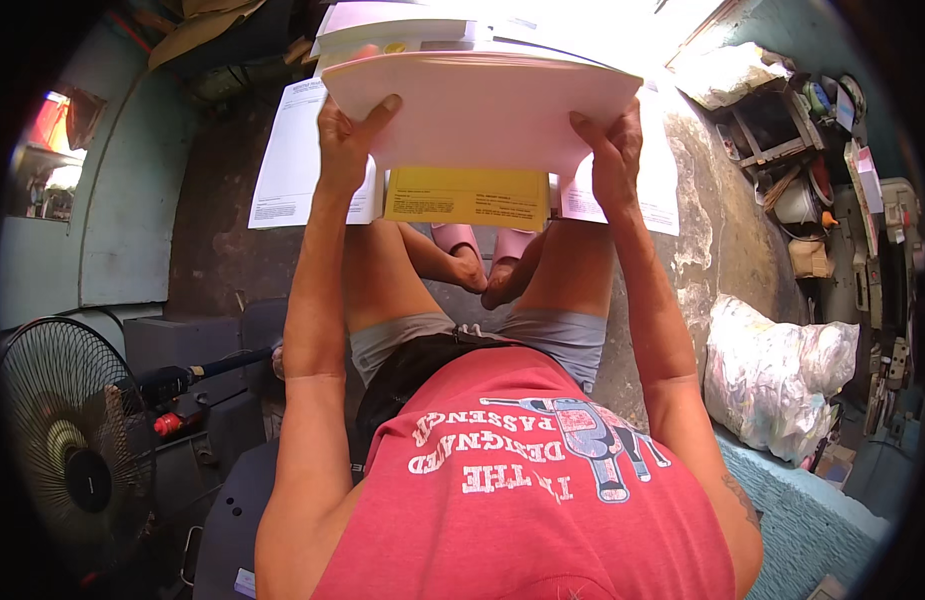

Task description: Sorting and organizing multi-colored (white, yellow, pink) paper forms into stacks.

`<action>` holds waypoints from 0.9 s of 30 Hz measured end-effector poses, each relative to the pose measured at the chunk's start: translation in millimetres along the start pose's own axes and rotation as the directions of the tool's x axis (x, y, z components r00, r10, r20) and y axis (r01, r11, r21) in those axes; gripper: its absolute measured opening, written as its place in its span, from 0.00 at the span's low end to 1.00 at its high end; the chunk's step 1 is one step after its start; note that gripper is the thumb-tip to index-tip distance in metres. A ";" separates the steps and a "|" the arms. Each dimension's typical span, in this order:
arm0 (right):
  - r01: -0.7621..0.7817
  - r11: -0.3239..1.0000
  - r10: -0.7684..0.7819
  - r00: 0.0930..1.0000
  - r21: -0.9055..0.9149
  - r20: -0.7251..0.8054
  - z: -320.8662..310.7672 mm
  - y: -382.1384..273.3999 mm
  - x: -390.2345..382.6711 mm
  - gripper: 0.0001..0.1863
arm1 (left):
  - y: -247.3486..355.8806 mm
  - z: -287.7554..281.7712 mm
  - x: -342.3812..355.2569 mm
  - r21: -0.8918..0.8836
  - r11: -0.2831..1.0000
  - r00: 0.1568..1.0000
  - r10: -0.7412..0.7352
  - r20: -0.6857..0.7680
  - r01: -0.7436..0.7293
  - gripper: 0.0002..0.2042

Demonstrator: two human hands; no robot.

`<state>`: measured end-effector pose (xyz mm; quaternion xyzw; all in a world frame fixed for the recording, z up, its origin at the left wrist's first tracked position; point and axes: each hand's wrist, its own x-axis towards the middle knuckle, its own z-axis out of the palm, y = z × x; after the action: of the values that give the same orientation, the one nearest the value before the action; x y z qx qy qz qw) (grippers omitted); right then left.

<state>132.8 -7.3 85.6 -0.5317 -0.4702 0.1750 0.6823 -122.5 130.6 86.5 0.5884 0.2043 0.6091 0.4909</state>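
Left hand [346, 138] and right hand [616, 150] each clamp one side edge of a broad, white rectangular paper sheaf [482, 112]; opposed grips probably keep it spanned and even, above a rectangular yellow printed paper sheet [467, 197].

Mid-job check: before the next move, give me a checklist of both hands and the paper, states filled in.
1. Left hand gripping the paper stack, thumb on the near face: ok.
2. Right hand gripping the opposite side: ok.
3. Yellow sheet fully in view: not ok, the stack hides its upper part.
4. White sheets in sight at left and right: ok.
5. Stack apart from the papers below: cannot tell.
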 end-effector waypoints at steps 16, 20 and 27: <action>-0.550 0.835 0.548 0.834 0.015 0.062 38.7 36.8 -19.2 0.35 | -5.5 52.3 -70.1 -0.410 0.840 0.781 -0.507 -0.364 0.355 0.21; -0.303 0.853 0.363 0.930 -0.425 0.064 30.7 43.4 -19.3 0.35 | -9.1 -2.1 -54.1 -0.210 0.615 0.630 -0.776 0.005 0.760 0.32; -0.094 0.796 0.290 0.926 -0.598 0.240 25.1 37.5 -11.0 0.35 | -38.5 -15.4 -20.5 0.481 0.645 0.694 -0.713 0.098 0.594 0.21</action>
<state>116.3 12.7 47.0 -0.7226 -0.5478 0.1775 0.3823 -126.5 135.3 40.7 0.6418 0.4573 0.2408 0.5666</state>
